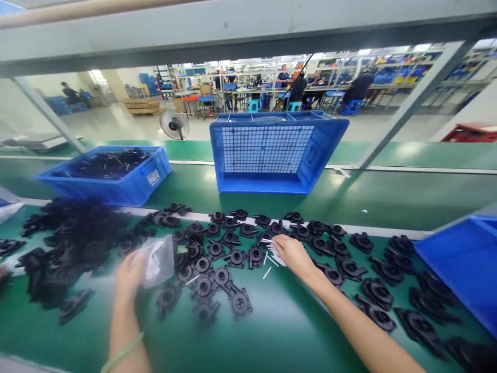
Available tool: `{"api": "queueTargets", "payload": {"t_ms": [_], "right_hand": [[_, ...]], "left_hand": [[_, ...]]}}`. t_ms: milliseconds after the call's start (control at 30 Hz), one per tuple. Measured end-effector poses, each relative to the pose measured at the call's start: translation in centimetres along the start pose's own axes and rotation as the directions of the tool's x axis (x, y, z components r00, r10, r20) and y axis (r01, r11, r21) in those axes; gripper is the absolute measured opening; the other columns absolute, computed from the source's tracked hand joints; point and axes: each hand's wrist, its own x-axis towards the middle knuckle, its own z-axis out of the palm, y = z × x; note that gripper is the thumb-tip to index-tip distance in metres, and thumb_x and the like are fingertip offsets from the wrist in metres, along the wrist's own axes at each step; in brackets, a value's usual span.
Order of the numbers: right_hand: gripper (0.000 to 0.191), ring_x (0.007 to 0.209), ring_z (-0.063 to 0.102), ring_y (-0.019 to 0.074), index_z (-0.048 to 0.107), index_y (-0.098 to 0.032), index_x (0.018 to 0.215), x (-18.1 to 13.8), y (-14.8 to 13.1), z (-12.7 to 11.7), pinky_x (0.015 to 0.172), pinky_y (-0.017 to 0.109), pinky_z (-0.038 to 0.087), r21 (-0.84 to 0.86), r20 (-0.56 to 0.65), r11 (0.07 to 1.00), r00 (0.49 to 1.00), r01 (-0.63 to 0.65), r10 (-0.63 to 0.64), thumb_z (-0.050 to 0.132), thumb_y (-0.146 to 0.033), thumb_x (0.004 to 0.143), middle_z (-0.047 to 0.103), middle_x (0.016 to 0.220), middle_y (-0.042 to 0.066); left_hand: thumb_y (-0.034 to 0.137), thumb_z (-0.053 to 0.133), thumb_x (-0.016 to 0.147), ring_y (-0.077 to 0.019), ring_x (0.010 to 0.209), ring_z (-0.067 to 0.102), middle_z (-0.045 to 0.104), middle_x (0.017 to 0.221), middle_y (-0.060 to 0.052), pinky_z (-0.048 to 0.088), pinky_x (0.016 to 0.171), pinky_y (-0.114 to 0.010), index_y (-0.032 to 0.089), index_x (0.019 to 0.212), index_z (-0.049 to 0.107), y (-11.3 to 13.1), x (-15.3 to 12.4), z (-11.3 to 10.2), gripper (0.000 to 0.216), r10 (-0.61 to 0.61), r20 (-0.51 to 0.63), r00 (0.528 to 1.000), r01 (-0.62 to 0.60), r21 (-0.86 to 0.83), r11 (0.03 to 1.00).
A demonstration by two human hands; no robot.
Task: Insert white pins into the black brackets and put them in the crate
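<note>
Clutching a bag (162,263) in the left hand (130,274); pinching pins (276,255) in the right hand (293,254), amid black parts (236,257), with a bin (264,184) on the far side.

- The counter (287,336) is coloured green, with white strips (427,169).
- The parts (239,303) are coloured black.
- The sticks (267,273) and cloudy bag (162,259) are tinted white.
- Near the far edge, the middle blue crate (264,184) is grid-patterned.

One bag (160,261), one fan (174,125), three-plus bins (264,184), several white sticks (267,273), dozens of black parts (236,257)
</note>
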Motion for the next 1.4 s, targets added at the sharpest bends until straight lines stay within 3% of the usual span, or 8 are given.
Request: {"api": "queueTargets", "payload": {"t_ms": [167, 300, 467, 667, 933, 1033, 1167, 1400], "right_hand": [[0.025, 0.09, 0.061, 0.0223, 0.064, -0.011, 0.098, -1.4, 1.8, 1.1, 0.076, 0.028, 0.046, -0.052, 0.011, 0.997, 0.998, -0.065, 0.066, 0.04, -0.012, 0.087, 0.063, 0.101, 0.012], [0.026, 0.098, 0.057, 0.023, 0.06, -0.012, 0.105, -1.3, 0.6, 0.1, 0.086, 0.033, 0.044, -0.041, -0.072, 0.999, 0.997, -0.004, 0.001, 0.041, -0.01, 0.086, 0.06, 0.107, 0.011], [0.019, 0.086, 0.054, 0.0191, 0.061, -0.017, 0.09, -1.0, -6.0, 0.1, 0.08, 0.032, 0.044, 0.13, -0.078, 0.952, 0.96, 0.277, -0.269, 0.042, -0.015, 0.09, 0.061, 0.091, 0.006], [0.015, 0.082, 0.05, 0.0177, 0.06, -0.017, 0.084, 0.8, -15.8, 4.0, 0.072, 0.028, 0.043, 0.086, 0.101, 0.83, 0.824, 0.552, -0.558, 0.046, -0.018, 0.09, 0.059, 0.086, 0.005], [0.006, 0.08, 0.054, 0.0223, 0.063, -0.01, 0.077, 3.2, -21.2, 7.2, 0.064, 0.031, 0.045, -0.013, 0.286, 0.75, 0.721, 0.661, -0.631, 0.057, -0.008, 0.075, 0.058, 0.082, 0.01], [0.007, 0.079, 0.054, 0.0223, 0.062, -0.01, 0.08, 3.0, -21.5, 7.0, 0.064, 0.031, 0.045, -0.017, 0.286, 0.734, 0.707, 0.679, -0.647, 0.057, -0.008, 0.075, 0.059, 0.083, 0.01], [0.01, 0.081, 0.052, 0.0193, 0.057, -0.014, 0.087, 1.3, -19.8, 4.5, 0.068, 0.03, 0.044, 0.058, 0.138, 0.755, 0.744, 0.653, -0.654, 0.047, -0.014, 0.086, 0.059, 0.088, 0.007], [0.018, 0.078, 0.054, 0.0155, 0.053, -0.023, 0.091, -7.2, -9.9, 1.3, 0.072, 0.028, 0.043, 0.498, 0.113, 0.784, 0.868, 0.372, -0.484, 0.035, -0.025, 0.095, 0.059, 0.084, 0.001]], "left_hand": [[0.046, 0.066, 0.057, -0.0155, 0.059, 0.058, 0.066, 0.074, -0.003, 0.05, 0.057, -0.028, 0.013, 0.103, 0.063, 0.0, -0.3, 0.1, 0.057, 0.03, -0.022, 0.999, -0.029, 0.014, 0.999], [0.045, 0.066, 0.058, -0.0163, 0.061, 0.058, 0.067, 0.075, -0.005, 0.051, 0.06, -0.03, 0.012, 0.101, 0.064, 0.0, -0.3, 0.1, 0.054, 0.056, -0.031, 0.998, -0.055, 0.038, 0.998], [0.044, 0.064, 0.061, -0.0172, 0.066, 0.06, 0.067, 0.08, -0.006, 0.052, 0.065, -0.031, 0.012, 0.101, 0.064, 0.9, -0.7, 0.2, 0.052, 0.066, -0.008, 0.998, -0.066, 0.035, 0.997], [0.044, 0.064, 0.061, -0.0173, 0.067, 0.061, 0.068, 0.082, -0.007, 0.052, 0.064, -0.03, 0.012, 0.102, 0.063, 1.4, -1.0, 0.3, 0.051, 0.043, 0.008, 0.999, -0.043, 0.004, 0.999], [0.045, 0.064, 0.062, -0.0182, 0.068, 0.061, 0.066, 0.082, -0.007, 0.052, 0.064, -0.032, 0.011, 0.1, 0.062, 0.7, -0.2, -0.2, 0.051, 0.056, -0.129, 0.99, -0.059, -0.022, 0.998], [0.044, 0.062, 0.065, -0.0193, 0.076, 0.062, 0.065, 0.085, -0.008, 0.052, 0.073, -0.035, 0.011, 0.104, 0.058, 0.5, 0.4, -0.5, 0.051, 0.074, -0.261, 0.962, -0.081, -0.015, 0.997], [0.041, 0.058, 0.07, -0.0207, 0.097, 0.06, 0.062, 0.102, -0.011, 0.047, 0.089, -0.038, 0.012, 0.118, 0.048, 0.8, 0.4, -0.7, 0.057, 0.147, -0.415, 0.898, -0.156, 0.013, 0.988], [0.036, 0.057, 0.074, -0.0252, 0.1, 0.058, 0.062, 0.105, -0.013, 0.046, 0.089, -0.041, 0.012, 0.118, 0.05, 3.1, -1.7, -0.8, 0.051, 0.316, -0.56, 0.766, -0.283, 0.147, 0.948]]}}
